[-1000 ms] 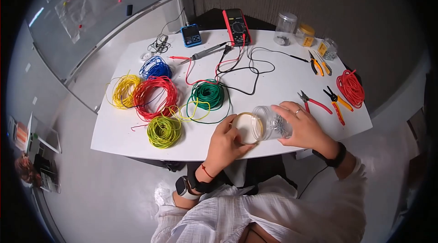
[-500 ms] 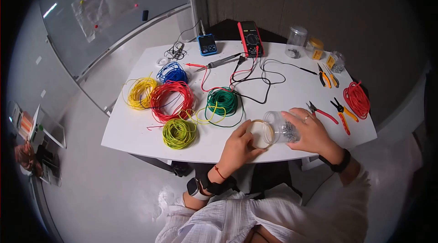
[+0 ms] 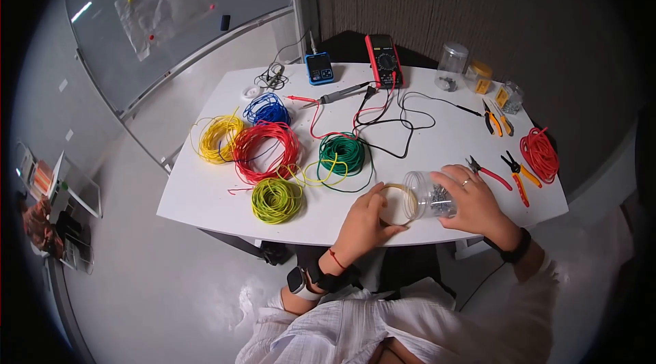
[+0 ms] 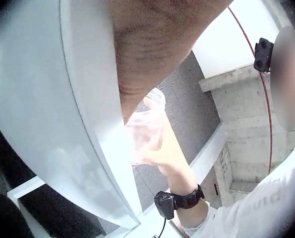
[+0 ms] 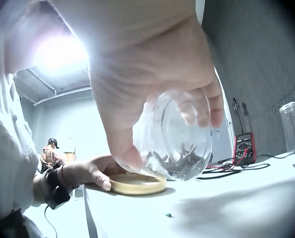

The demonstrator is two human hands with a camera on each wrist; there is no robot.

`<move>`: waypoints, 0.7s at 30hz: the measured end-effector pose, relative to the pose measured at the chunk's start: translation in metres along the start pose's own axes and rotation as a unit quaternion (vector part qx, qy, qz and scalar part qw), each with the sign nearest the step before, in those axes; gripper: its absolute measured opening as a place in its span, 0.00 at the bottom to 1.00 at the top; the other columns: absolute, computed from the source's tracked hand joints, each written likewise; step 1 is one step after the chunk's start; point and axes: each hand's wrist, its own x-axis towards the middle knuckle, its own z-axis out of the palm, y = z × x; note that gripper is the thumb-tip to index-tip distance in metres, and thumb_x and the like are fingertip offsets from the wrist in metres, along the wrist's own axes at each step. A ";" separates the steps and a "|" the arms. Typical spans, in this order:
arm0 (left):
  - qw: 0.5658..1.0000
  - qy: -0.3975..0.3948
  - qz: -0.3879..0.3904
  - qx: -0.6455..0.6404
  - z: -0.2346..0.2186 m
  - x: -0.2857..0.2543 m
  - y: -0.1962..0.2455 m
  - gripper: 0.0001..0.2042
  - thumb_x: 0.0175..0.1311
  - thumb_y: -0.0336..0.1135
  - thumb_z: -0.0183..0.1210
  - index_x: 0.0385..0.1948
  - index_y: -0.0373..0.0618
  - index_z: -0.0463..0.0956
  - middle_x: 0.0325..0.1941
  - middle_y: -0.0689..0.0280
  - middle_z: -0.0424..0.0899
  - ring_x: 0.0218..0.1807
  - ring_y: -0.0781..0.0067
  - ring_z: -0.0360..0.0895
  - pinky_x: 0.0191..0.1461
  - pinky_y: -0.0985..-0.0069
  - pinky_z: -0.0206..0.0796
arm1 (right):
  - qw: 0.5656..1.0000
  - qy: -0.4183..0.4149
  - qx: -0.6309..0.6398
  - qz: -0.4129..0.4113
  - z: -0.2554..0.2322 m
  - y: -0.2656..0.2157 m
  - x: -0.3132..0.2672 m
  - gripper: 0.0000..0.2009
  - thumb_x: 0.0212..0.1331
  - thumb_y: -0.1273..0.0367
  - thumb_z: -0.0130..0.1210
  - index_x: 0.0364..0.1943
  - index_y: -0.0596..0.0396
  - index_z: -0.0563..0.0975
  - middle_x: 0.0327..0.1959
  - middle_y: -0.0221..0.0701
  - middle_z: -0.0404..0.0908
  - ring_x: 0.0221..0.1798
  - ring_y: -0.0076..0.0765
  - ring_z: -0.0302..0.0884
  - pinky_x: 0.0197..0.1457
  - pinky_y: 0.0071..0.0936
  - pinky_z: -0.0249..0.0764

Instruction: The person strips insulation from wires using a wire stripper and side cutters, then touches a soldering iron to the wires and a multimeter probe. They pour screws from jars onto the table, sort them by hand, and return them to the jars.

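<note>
My right hand [image 3: 478, 205] grips a clear jar [image 3: 425, 194] tipped on its side, its mouth toward the left. Grey metal pieces [image 5: 183, 161] lie along the jar's lower side in the right wrist view. At the table's front edge, my left hand [image 3: 363, 227] holds a round lid with a yellowish rim [image 5: 137, 185], fingers and thumb around its left side. The jar's mouth is over the lid's right part. In the left wrist view, the left forearm [image 4: 152, 44] covers much of the picture, and the right hand [image 4: 150, 141] appears overexposed behind it.
Wire coils, including a red one [image 3: 256, 171] and a green one [image 3: 342, 154], lie left of the hands. Pliers [image 3: 493, 176] and strippers [image 3: 518, 179] lie to the right. A multimeter [image 3: 385, 62] and lidded jars [image 3: 452, 67] stand at the back.
The head view has shifted, so the table appears farther right and lower. The jar remains in the right hand and the lid in the left, with little visible change between them.
</note>
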 end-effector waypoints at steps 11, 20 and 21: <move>1.000 0.007 0.021 0.011 0.000 0.003 0.007 0.37 0.35 0.36 0.69 0.51 0.35 0.58 0.49 0.48 0.69 0.48 0.47 0.69 0.51 0.63 0.63 | 1.000 0.012 -0.011 -0.001 0.003 0.005 -0.001 0.34 0.30 0.68 0.63 0.50 0.52 0.64 0.51 0.38 0.64 0.56 0.46 0.61 0.55 0.40 0.63; 0.999 0.009 0.019 0.027 -0.001 0.003 0.008 0.37 0.36 0.37 0.69 0.51 0.35 0.59 0.50 0.48 0.68 0.49 0.47 0.68 0.53 0.63 0.62 | 1.000 0.024 -0.010 -0.014 0.006 0.007 -0.001 0.33 0.29 0.69 0.63 0.48 0.55 0.65 0.51 0.40 0.63 0.55 0.48 0.61 0.56 0.39 0.62; 0.999 0.009 0.021 0.035 0.000 0.003 0.007 0.37 0.36 0.37 0.69 0.51 0.35 0.59 0.51 0.48 0.67 0.50 0.48 0.67 0.54 0.64 0.61 | 1.000 0.019 -0.012 -0.016 0.006 0.008 -0.002 0.33 0.29 0.69 0.63 0.49 0.55 0.65 0.51 0.41 0.63 0.55 0.47 0.60 0.56 0.39 0.62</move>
